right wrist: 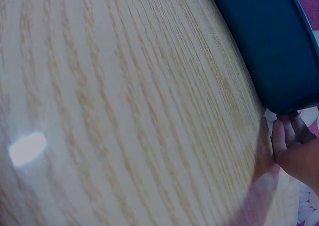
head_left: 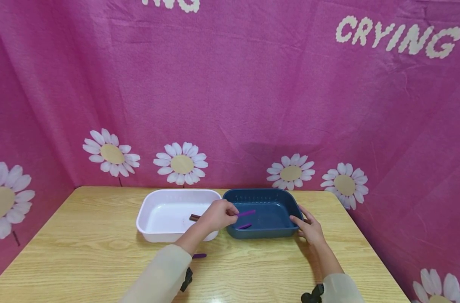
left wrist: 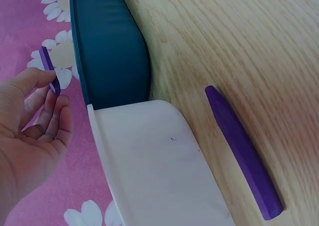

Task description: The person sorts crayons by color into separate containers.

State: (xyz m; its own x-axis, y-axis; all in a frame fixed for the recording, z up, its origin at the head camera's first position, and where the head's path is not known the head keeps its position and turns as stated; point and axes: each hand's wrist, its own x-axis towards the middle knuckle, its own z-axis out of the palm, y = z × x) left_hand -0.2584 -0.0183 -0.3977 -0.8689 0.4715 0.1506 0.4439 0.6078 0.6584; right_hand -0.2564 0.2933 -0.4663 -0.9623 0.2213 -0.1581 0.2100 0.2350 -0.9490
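Observation:
My left hand (head_left: 219,214) is over the place where the two trays meet, pinching a purple crayon (head_left: 246,213) between thumb and fingertips. That crayon is above the dark blue tray (head_left: 267,232). Inside this tray lies another purple crayon (head_left: 245,226), near the front wall. At the tray's right end my right hand (head_left: 311,229) holds the rim, thumb over the edge and fingers outside; the right wrist view shows those fingers (right wrist: 294,129) against the outer wall. A third purple crayon (left wrist: 244,151) lies on the table in front of the white tray, partly hidden by my left arm in the head view.
The white tray (head_left: 154,236) stands left of the blue one, their ends side by side. Dark brown sticks (head_left: 194,217) lie in it, partly behind my left hand. Behind the wooden table (head_left: 101,252) hangs a pink curtain (head_left: 230,105) with daisies.

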